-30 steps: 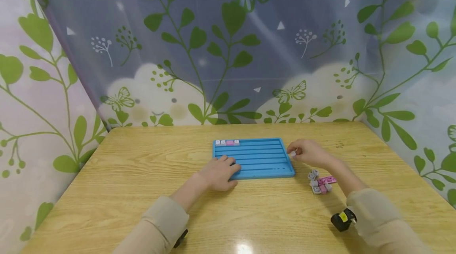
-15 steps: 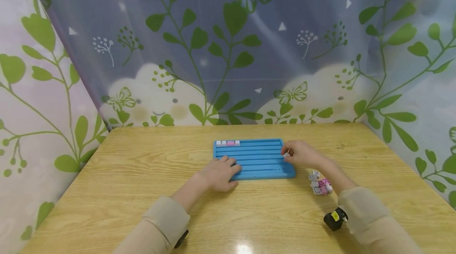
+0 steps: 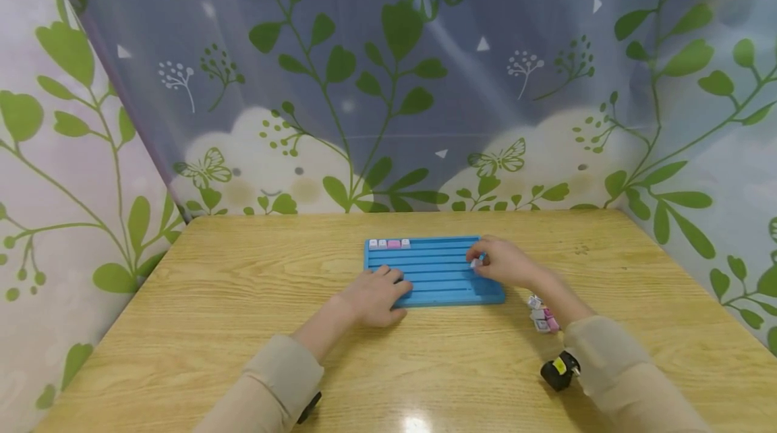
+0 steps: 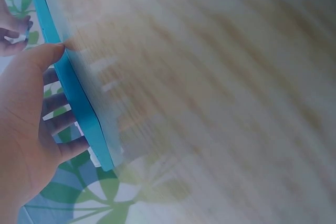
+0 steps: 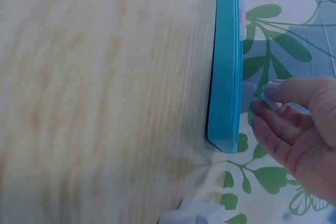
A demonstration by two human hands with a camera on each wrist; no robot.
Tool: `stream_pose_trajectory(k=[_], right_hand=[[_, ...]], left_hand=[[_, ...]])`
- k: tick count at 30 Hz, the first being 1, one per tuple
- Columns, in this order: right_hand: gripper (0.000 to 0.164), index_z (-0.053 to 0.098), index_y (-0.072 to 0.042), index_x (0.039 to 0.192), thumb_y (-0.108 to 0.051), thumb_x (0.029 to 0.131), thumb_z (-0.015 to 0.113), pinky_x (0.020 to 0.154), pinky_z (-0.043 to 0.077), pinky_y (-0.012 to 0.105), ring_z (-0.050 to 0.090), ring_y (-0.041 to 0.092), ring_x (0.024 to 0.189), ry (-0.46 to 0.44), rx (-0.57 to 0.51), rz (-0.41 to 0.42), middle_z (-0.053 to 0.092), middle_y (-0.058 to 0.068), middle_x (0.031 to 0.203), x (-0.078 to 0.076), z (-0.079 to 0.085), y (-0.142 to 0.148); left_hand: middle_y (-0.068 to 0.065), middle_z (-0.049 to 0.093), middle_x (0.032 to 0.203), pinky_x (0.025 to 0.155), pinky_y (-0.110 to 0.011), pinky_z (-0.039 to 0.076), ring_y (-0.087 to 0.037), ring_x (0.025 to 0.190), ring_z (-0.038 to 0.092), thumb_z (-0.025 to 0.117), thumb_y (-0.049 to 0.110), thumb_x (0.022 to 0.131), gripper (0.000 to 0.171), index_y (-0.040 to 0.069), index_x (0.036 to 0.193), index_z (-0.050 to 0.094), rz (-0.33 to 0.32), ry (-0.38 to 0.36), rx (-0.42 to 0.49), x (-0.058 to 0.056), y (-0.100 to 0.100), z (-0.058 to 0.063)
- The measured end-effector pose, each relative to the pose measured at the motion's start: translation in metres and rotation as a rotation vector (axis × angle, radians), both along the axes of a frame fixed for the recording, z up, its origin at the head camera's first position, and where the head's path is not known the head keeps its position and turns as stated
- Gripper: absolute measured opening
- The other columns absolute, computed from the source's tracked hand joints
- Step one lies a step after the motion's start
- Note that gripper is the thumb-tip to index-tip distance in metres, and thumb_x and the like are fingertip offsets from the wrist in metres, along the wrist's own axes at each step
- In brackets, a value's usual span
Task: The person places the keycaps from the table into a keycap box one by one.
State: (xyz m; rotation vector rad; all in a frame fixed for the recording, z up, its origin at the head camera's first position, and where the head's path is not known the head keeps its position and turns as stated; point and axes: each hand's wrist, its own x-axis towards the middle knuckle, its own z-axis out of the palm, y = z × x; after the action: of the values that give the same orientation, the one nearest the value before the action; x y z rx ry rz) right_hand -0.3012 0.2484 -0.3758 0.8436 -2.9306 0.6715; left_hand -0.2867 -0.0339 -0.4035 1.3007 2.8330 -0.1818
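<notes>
A blue tray point(image 3: 449, 299) with ridged rows lies on the table. My left hand point(image 3: 373, 297) holds its front left part, thumb against the outer front wall and fingers spread over the inside. In the left wrist view the thumb point(image 4: 50, 53) touches the blue wall. My right hand point(image 3: 506, 263) is over the tray's right end. Between thumb and fingertips it pinches a small white keycap point(image 3: 476, 263), partly covered by the fingers. White keycaps point(image 3: 373, 243) and a wider pink keycap point(image 3: 394, 244) stand in the back row, at its left end.
A small pile of white and pink keycaps point(image 3: 540, 324) lies on the wooden table point(image 3: 231, 298) right of the tray, partly behind the right forearm. A patterned cloth point(image 3: 340, 82) hangs behind the table and along both sides. A black wrist camera point(image 3: 558, 372) sits below the right sleeve.
My right hand has moved left with the white keycap, from beside the tray's right edge to over its rows. The right forearm now covers more of the pile. My left hand stays put.
</notes>
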Motion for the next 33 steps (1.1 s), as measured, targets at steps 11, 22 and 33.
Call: stream_pose_trajectory(k=[11, 22, 33], right_hand=[[0.016, 0.065, 0.000, 0.100, -0.002, 0.084, 0.060, 0.068, 0.044, 0.034, 0.052, 0.019, 0.078, 0.011, 0.002, 0.016, 0.058, 0.007, 0.094, -0.019, 0.003, -0.025], [0.024, 0.063, 0.005, 0.105, -0.005, 0.084, 0.064, 0.070, 0.047, 0.036, 0.055, 0.019, 0.078, -0.038, -0.033, 0.004, 0.061, 0.007, 0.088, -0.037, 0.004, -0.056], [0.024, 0.063, 0.003, 0.109, -0.007, 0.088, 0.061, 0.079, 0.048, 0.038, 0.057, 0.025, 0.092, -0.055, 0.026, -0.010, 0.062, 0.012, 0.101, -0.060, -0.002, -0.075]], left_hand=[[-0.005, 0.047, 0.130, 0.094, -0.042, 0.040, -0.024, 0.117, 0.043, 0.048, 0.043, 0.093, 0.050, 0.018, 0.136, 0.046, 0.000, 0.004, -0.004, 0.000, 0.000, 0.002], [-0.005, 0.047, 0.130, 0.095, -0.042, 0.040, -0.023, 0.117, 0.043, 0.047, 0.045, 0.093, 0.050, 0.019, 0.135, 0.047, 0.005, 0.000, -0.020, 0.001, 0.002, 0.002], [-0.004, 0.048, 0.129, 0.094, -0.040, 0.040, -0.022, 0.115, 0.043, 0.048, 0.045, 0.093, 0.049, 0.019, 0.135, 0.047, 0.000, 0.016, -0.013, 0.000, 0.000, 0.001]])
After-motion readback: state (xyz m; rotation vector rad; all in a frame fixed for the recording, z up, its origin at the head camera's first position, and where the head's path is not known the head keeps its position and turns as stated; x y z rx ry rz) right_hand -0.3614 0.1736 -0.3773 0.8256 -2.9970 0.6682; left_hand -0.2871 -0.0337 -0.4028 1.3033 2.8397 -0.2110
